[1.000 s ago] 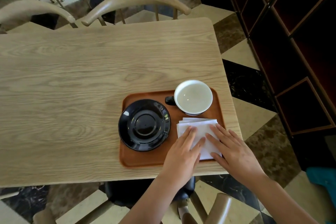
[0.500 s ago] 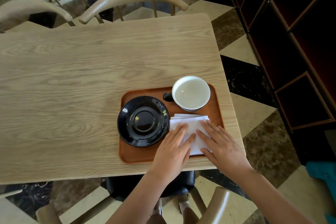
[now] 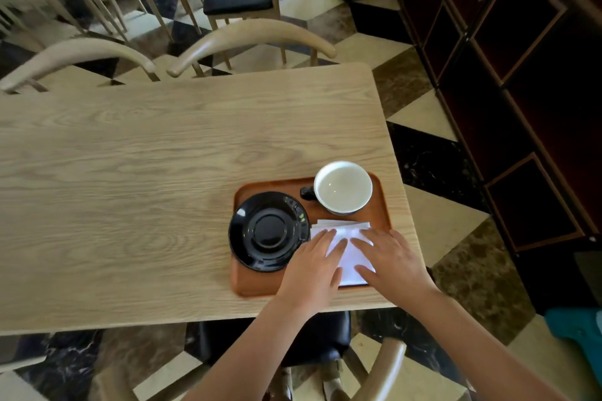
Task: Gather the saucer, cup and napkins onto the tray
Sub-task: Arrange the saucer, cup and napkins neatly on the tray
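A brown wooden tray (image 3: 239, 283) lies near the front right corner of the table. On its left side rests a black saucer (image 3: 267, 231). A white cup (image 3: 342, 187) with a dark handle stands at the tray's back right. White folded napkins (image 3: 350, 249) lie on the tray in front of the cup. My left hand (image 3: 314, 265) and my right hand (image 3: 391, 259) both rest flat on the napkins, fingers spread, and cover much of the stack.
The light wooden table (image 3: 136, 192) stretches to the left. Two curved chair backs (image 3: 250, 37) stand along its far edge, a further chair (image 3: 384, 371) is below me. A dark shelf unit (image 3: 521, 107) lines the right side.
The napkins have slid a little to the left on the tray under both hands. The camera has tilted up and shows more of the room beyond the table.
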The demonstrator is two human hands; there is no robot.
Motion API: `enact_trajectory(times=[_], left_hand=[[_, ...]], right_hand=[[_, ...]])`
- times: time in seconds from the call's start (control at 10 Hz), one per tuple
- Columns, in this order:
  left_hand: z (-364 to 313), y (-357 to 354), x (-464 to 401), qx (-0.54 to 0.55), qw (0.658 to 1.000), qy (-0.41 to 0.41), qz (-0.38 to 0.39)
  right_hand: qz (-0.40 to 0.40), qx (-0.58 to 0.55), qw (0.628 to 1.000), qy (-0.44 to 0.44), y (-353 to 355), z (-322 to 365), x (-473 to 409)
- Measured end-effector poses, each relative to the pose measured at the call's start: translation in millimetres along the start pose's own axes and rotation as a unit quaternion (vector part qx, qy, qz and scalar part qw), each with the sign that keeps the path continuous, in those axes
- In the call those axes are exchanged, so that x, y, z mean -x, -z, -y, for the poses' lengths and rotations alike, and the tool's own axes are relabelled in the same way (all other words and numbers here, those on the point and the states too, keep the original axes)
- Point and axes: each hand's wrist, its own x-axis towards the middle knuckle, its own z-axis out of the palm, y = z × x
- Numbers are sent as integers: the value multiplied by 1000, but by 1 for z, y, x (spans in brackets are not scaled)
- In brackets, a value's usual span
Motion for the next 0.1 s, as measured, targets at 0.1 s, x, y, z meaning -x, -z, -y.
enact_trajectory(times=[0.1], left_hand=[[5,48,-6,4,999,9,-45]], right_hand=[[-12,-73,997,-8,46,13,-18]])
